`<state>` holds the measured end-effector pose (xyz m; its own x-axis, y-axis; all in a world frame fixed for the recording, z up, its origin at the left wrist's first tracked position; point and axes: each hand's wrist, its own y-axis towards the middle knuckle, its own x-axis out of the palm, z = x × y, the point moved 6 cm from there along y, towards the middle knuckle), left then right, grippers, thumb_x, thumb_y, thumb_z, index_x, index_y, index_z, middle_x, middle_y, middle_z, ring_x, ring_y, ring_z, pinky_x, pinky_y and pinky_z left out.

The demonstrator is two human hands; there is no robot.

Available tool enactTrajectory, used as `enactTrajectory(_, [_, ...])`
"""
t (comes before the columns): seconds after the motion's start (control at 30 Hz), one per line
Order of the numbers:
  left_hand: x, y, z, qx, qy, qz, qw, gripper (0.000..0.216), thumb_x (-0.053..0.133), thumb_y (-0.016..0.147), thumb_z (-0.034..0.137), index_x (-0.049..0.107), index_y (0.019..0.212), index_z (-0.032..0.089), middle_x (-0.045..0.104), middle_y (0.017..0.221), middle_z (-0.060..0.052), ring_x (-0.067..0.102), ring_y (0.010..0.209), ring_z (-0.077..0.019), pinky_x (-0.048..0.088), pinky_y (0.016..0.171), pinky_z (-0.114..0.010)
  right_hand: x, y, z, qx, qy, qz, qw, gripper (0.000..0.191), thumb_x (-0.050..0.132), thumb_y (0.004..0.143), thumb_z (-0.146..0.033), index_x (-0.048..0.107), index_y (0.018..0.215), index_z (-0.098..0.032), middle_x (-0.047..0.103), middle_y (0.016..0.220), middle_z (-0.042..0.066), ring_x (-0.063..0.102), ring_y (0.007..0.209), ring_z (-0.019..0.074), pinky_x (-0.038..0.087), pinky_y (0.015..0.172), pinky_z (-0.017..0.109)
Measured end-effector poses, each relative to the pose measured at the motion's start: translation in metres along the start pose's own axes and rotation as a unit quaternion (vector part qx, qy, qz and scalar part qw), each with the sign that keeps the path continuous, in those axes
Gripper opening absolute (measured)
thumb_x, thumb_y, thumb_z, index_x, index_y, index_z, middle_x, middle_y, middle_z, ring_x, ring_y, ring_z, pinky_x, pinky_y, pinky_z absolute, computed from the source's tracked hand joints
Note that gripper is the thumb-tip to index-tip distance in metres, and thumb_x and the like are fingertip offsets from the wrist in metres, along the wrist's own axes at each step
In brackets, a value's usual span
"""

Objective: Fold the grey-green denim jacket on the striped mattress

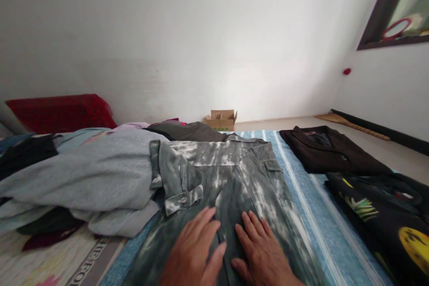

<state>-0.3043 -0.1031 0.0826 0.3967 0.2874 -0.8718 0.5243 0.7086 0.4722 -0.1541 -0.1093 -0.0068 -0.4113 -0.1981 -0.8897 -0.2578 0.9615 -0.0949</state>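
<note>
A grey-green tie-dyed shirt (228, 187) lies spread in front of me. One sleeve is folded across its left side, with a buttoned cuff (183, 199) on top. My left hand (194, 250) is over the lower middle of the shirt, fingers stretched forward and thumb apart. To its right, my right hand (263, 246) rests flat on the same fabric with its fingers extended. Neither hand grips anything. The bottom of the shirt runs out of view below.
Heaped clothes, with a grey garment (100, 174) on top, lie to the left. Folded on the right are a dark brown garment (328, 149) and a black printed garment (378, 223). Blue striped cloth (298, 178) lies underneath. A cardboard box (220, 121) stands by the wall.
</note>
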Motion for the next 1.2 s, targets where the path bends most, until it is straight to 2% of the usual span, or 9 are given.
enactTrajectory(0.07, [0.029,0.052,0.015,0.007,0.000,-0.082,0.997,0.032,0.042,0.089,0.024,0.061,0.115,0.022,0.059,0.131,-0.007,0.054,0.122,-0.0211,0.045,0.103,-0.035,-0.001,0.001,-0.001,-0.008,0.010,0.003,1.000,0.070,0.047,0.086,-0.060,0.040,0.144,-0.021,0.023,0.153,0.011,0.014,0.142,0.0323,0.015,0.115,0.052])
enactTrajectory(0.17, [0.088,0.115,0.020,-0.015,0.002,-0.180,0.984,0.033,0.042,0.090,0.021,0.059,0.117,0.014,0.054,0.135,-0.014,0.047,0.128,-0.0223,0.039,0.108,-0.035,-0.001,0.004,-0.002,-0.014,0.020,0.005,1.000,0.072,0.049,0.085,-0.061,0.040,0.144,-0.020,0.023,0.152,0.013,0.016,0.141,0.0339,0.016,0.114,0.054])
enactTrajectory(0.3, [0.155,0.169,0.013,-0.036,0.023,-0.207,0.977,0.037,0.037,0.093,0.022,0.052,0.124,0.010,0.045,0.143,-0.017,0.036,0.136,-0.0250,0.029,0.113,-0.040,0.000,0.009,-0.001,-0.017,0.026,0.009,0.999,0.073,0.051,0.083,-0.063,0.044,0.141,-0.018,0.026,0.151,0.015,0.019,0.140,0.0350,0.018,0.114,0.054])
enactTrajectory(0.43, [0.193,0.193,-0.001,-0.073,0.052,-0.214,0.973,0.044,0.031,0.096,0.028,0.045,0.134,0.011,0.037,0.148,-0.015,0.028,0.140,-0.0246,0.021,0.115,-0.042,0.006,0.013,0.000,-0.030,0.018,0.019,0.999,0.071,0.047,0.085,-0.064,0.045,0.141,-0.019,0.029,0.150,0.016,0.023,0.139,0.0353,0.022,0.112,0.055])
enactTrajectory(0.57, [0.209,0.207,-0.007,-0.075,0.054,-0.239,0.967,0.053,0.026,0.097,0.038,0.038,0.141,0.011,0.030,0.152,-0.013,0.020,0.143,-0.0250,0.018,0.115,-0.045,0.012,0.017,0.003,-0.031,0.015,0.037,0.999,0.072,0.051,0.083,-0.065,0.047,0.139,-0.020,0.030,0.149,0.016,0.024,0.139,0.0366,0.022,0.111,0.058])
enactTrajectory(0.77, [0.218,0.221,-0.011,-0.074,0.056,-0.253,0.963,0.058,0.021,0.096,0.044,0.034,0.144,0.015,0.024,0.155,-0.009,0.016,0.144,-0.0252,0.016,0.113,-0.053,0.023,0.024,0.007,-0.034,0.012,0.035,0.999,0.075,0.054,0.080,-0.066,0.046,0.140,-0.020,0.030,0.149,0.016,0.024,0.139,0.0376,0.023,0.110,0.059])
enactTrajectory(1.0, [0.220,0.225,-0.012,-0.080,0.045,-0.265,0.960,0.060,0.018,0.094,0.048,0.034,0.142,0.017,0.023,0.156,-0.007,0.015,0.143,-0.0257,0.019,0.110,-0.060,0.029,0.024,0.009,-0.037,-0.022,0.061,0.997,0.050,0.044,0.093,-0.045,0.049,0.137,-0.022,0.032,0.148,0.013,0.029,0.137,0.0338,0.030,0.109,0.055])
enactTrajectory(1.1, [0.219,0.226,-0.013,-0.082,0.042,-0.252,0.963,0.057,0.019,0.093,0.048,0.040,0.138,0.019,0.027,0.155,-0.007,0.019,0.142,-0.0260,0.021,0.109,-0.060,0.023,0.019,0.005,-0.026,-0.048,0.102,0.993,0.041,0.036,0.097,-0.034,0.054,0.133,-0.024,0.040,0.145,0.010,0.035,0.135,0.0306,0.035,0.108,0.051])
enactTrajectory(1.2, [0.218,0.226,-0.013,-0.077,0.041,-0.237,0.968,0.055,0.021,0.093,0.049,0.044,0.133,0.020,0.031,0.153,-0.007,0.024,0.139,-0.0266,0.024,0.107,-0.059,0.017,0.015,0.003,-0.015,-0.072,0.143,0.987,0.042,0.029,0.098,-0.026,0.058,0.128,-0.028,0.046,0.141,0.006,0.040,0.132,0.0269,0.038,0.106,0.046])
